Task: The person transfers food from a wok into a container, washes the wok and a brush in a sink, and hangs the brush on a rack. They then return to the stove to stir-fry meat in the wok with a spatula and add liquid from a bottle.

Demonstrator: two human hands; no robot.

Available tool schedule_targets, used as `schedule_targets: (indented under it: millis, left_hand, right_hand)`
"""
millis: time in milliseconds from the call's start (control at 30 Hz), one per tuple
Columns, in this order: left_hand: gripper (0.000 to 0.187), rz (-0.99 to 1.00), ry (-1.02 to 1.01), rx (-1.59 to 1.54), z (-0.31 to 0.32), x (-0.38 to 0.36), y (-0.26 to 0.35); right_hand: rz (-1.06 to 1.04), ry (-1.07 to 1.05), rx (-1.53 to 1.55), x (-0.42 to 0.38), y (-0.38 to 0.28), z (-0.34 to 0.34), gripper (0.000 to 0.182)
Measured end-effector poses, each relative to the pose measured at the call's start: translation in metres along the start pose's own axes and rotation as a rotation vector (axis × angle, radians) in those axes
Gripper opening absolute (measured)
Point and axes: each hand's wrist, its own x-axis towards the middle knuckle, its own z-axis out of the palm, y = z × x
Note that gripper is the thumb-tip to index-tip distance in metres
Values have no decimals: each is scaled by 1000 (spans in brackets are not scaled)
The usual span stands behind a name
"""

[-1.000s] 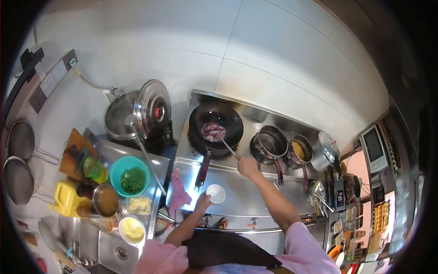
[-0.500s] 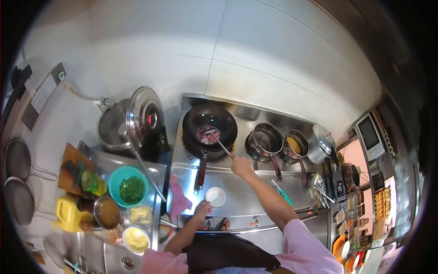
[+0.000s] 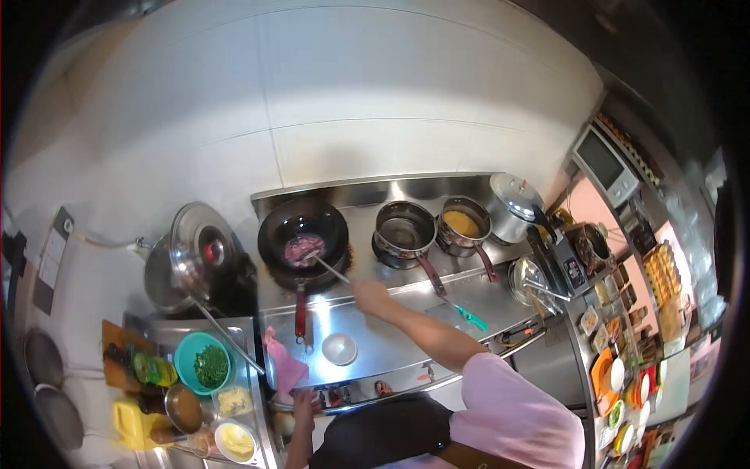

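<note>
My right hand (image 3: 373, 298) is closed round the handle of a spatula (image 3: 335, 272). The spatula's blade rests among sliced reddish meat (image 3: 303, 248) in a black wok (image 3: 332, 219) with a red-brown handle. Low at the stove's front edge is my left hand (image 3: 305, 402), beside the bottom end of a pink cloth (image 3: 284, 364); its fingers are too small and blurred to make out. A small white bowl (image 3: 339, 349) stands on the steel stove top, apart from both hands.
Right of the wok stand two saucepans (image 3: 405, 227) (image 3: 464, 223) and a pressure cooker (image 3: 516, 199). A green-handled tool (image 3: 471, 317) lies on the steel ledge. To the left are a large lidded pot (image 3: 166, 273), a teal bowl of chopped greens (image 3: 181, 367) and a yellow jug (image 3: 129, 422).
My left hand has let go of the white bowl, now standing on the stove top, and moved down-left to the pink cloth. The view has shifted; my right hand still holds the spatula.
</note>
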Motion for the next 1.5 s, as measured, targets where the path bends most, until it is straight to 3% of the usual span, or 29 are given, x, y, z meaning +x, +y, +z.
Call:
schedule_targets:
  millis: [100, 133, 233, 367, 567, 667, 733, 800, 833, 867, 933, 967, 1000, 1033, 1100, 1200, 1300, 1333, 1433, 1467, 1500]
  left_hand:
    - [32, -60, 136, -42, 17, -32, -5]
    - [27, -60, 88, -29, 13, -39, -9]
    - [21, -138, 297, 63, 9, -73, -32]
    - [22, 93, 73, 705, -32, -115, -80]
    - [25, -201, -31, 1606, -65, -190, -127]
    - [24, -125, -29, 1650, -56, -201, -143]
    - [22, 105, 150, 1146, -39, -183, -141]
    - [21, 122, 411, 517, -19, -159, -128]
    - [21, 33, 572, 132, -4, -130, -105]
    - [22, 129, 502, 372, 2, -106, -73]
    - [27, 393, 448, 500, 75, -90, 32]
    - [30, 397, 470, 501, 83, -61, 61]
    - [34, 574, 457, 465, 90, -26, 81]
    - [36, 609, 458, 380, 104, 0, 105]
    - [55, 620, 371, 640, 112, 52, 147]
    - [49, 121, 189, 352, 177, 45, 209]
    - [37, -105, -90, 385, 198, 45, 232]
    - [30, -187, -277, 162, 212, 34, 246]
    - [25, -249, -193, -408, 280, 17, 276]
    - [21, -155, -122, -399, 306, 6, 287]
    - [21, -248, -193, -521, 308, 16, 294]
  right_hand:
    - [-38, 4, 34, -16, 12, -19, 35]
    - [-27, 20, 49, -20, 18, -16, 36]
    - [-5, 26, 118, -31, 34, -1, 40]
    - [1, 65, 290, -32, 65, 41, 52]
    - [-1, 82, 477, -43, 85, 103, 57]
    - [37, 16, 503, -58, 78, 92, 54]
    - [7, 80, 553, -55, 81, 111, 55]
    - [9, 117, 622, -55, 83, 115, 53]
    - [1, 130, 686, -54, 85, 115, 51]
    - [-6, 145, 748, -53, 88, 116, 50]
    - [2, 149, 842, -52, 90, 109, 48]
    - [16, 135, 874, -54, 92, 102, 47]
    - [32, 121, 907, -57, 93, 95, 46]
    - [37, 119, 948, -59, 94, 90, 46]
    - [47, 120, 1033, -62, 100, 80, 47]
    - [44, 122, 1060, -65, 114, 58, 48]
    - [66, 76, 1237, -71, 137, 40, 49]
    - [79, 71, 1225, -77, 143, 31, 50]
    - [97, 81, 1204, -85, 154, 13, 51]
    - [87, 95, 1199, -86, 157, 13, 51]
    - [77, 104, 1194, -87, 158, 12, 51]
